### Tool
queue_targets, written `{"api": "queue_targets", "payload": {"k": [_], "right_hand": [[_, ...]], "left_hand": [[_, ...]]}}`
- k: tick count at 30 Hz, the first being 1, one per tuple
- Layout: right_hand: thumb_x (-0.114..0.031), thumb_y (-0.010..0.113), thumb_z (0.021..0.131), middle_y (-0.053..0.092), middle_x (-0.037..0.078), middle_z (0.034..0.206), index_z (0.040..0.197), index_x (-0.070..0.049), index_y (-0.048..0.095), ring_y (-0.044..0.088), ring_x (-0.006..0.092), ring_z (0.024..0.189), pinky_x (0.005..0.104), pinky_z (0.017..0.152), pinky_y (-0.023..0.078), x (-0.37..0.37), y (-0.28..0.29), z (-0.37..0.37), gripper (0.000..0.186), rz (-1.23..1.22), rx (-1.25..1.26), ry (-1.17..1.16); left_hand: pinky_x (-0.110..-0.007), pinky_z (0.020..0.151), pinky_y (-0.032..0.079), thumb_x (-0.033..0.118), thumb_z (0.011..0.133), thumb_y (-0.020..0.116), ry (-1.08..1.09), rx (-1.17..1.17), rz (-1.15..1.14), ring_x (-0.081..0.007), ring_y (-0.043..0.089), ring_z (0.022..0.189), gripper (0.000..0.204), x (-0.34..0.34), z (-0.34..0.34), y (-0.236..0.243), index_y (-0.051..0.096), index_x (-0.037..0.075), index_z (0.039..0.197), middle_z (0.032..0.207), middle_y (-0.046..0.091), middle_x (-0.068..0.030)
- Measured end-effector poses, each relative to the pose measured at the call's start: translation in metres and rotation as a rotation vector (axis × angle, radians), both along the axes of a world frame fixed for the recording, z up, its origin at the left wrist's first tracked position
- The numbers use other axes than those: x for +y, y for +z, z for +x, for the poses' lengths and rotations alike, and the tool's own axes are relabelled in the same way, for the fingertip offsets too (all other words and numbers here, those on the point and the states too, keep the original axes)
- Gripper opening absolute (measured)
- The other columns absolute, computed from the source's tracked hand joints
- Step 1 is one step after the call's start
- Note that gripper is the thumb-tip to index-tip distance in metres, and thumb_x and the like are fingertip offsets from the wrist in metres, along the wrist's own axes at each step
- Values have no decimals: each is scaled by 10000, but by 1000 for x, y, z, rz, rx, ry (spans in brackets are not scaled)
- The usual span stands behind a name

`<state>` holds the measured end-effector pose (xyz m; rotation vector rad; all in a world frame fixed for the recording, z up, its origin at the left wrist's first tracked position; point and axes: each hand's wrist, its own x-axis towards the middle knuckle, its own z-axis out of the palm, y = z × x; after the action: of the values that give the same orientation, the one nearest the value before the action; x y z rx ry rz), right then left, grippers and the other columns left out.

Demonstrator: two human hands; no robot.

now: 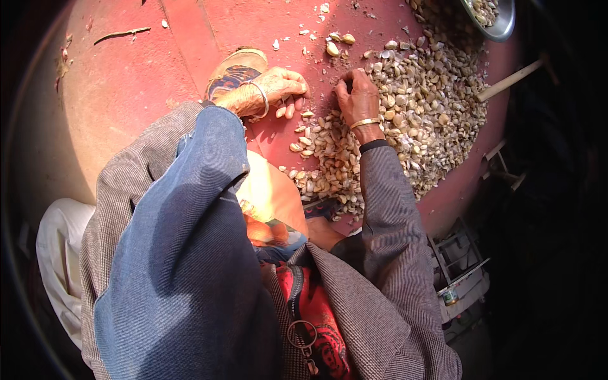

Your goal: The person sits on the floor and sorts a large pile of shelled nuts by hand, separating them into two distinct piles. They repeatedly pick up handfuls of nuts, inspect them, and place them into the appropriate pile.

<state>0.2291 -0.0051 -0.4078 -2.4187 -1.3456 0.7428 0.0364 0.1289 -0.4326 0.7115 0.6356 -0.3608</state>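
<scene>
A wide heap of pale, cream-brown garlic cloves (437, 114) spreads over the red floor on the right, with a looser strip of cloves (323, 152) running toward my feet. My left hand (282, 92), with a bangle at its wrist, hovers left of the strip, its fingers curled; what they hold, if anything, is hidden. At the heap's left edge my right hand (359, 95) is closed, thumb against bent fingers. Whatever it may grip does not show. A few larger bulbs or clusters (332, 48) lie beyond the hands, amid scraps of white skin.
A metal basin (502, 22) with cloves in it stands at the far right. Beside the heap rests a wooden handle (510, 81). A metal frame (459, 259) sits at the lower right. A slippered foot (244, 66) is behind my left hand, and a thin stick (121, 35) lies far left.
</scene>
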Motion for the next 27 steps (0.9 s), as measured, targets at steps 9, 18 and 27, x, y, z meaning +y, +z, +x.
{"api": "queue_targets", "payload": {"k": [9, 18, 27], "right_hand": [[-114, 551, 898, 638, 85, 780, 903, 4, 601, 616, 165, 676, 327, 628, 506, -47, 40, 6, 129, -316, 556, -170], [-25, 494, 901, 666, 55, 780, 917, -2, 656, 620, 118, 632, 285, 566, 503, -14, 27, 24, 164, -131, 631, -382], [-1, 545, 911, 671, 94, 907, 1018, -17, 675, 651, 195, 769, 330, 706, 533, 22, -12, 22, 169, 224, 116, -87]], "left_hand": [[-242, 522, 528, 173, 1010, 548, 51, -55, -10, -171, 675, 646, 236, -5, -2, -13, 623, -36, 1090, 879, 688, -125], [-249, 528, 529, 145, 987, 556, 25, -32, -20, -169, 678, 664, 242, -3, -2, -12, 614, -44, 1127, 889, 683, -126], [-246, 563, 531, 140, 959, 559, -15, -52, 3, -166, 680, 703, 261, -1, -2, -7, 611, -44, 1137, 902, 675, -117]]}}
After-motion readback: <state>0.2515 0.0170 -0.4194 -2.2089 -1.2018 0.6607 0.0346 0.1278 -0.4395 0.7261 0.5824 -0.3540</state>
